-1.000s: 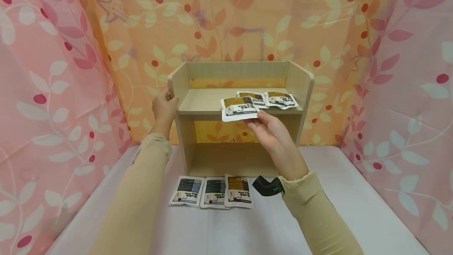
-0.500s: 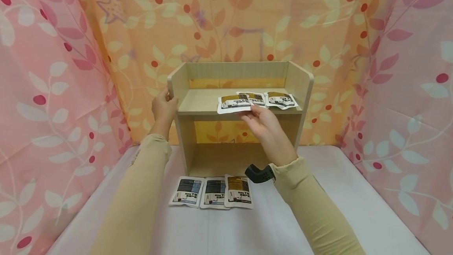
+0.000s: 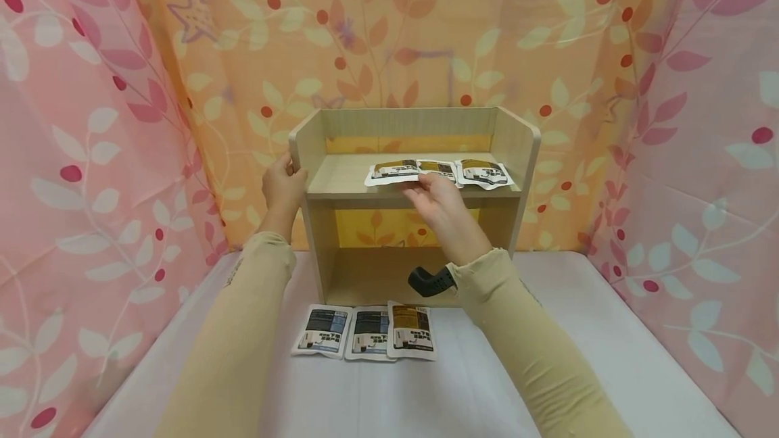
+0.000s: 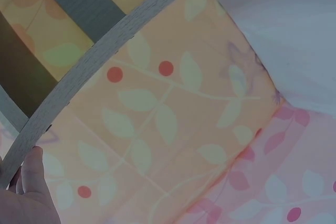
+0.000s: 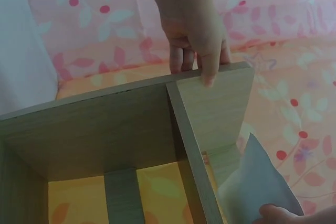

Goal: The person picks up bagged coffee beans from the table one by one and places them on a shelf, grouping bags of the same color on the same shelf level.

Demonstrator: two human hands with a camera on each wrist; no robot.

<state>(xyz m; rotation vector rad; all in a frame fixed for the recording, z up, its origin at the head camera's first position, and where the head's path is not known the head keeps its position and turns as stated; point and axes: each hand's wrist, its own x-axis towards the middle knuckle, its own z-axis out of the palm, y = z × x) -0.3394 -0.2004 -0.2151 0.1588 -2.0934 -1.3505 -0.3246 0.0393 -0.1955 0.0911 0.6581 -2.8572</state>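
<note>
My left hand (image 3: 283,191) grips the left side panel of a small light-wood shelf (image 3: 321,182). In the right wrist view the thumb lies on the panel's inner face and the other fingers go round its edge. My right hand (image 3: 447,215) pinches the near right corner of a white packet (image 3: 395,172) with a brown-and-black label. That packet is held over the upper board, its pale underside (image 5: 254,174) showing in the right wrist view. Two similar packets, a middle one (image 3: 441,167) and a right one (image 3: 483,173), lie on the same board.
In front of the shelf, on the white tabletop (image 3: 365,397), lie two blue-labelled packets (image 3: 322,331) and a brown-labelled packet (image 3: 412,331) in a row. A black wrist device (image 3: 429,282) juts out from my right sleeve. Patterned cloth (image 3: 389,32) encloses the back and sides.
My right hand has moved forward and left with the packet, which now lies flatter and lower over the upper board. The left hand keeps its place on the panel.
</note>
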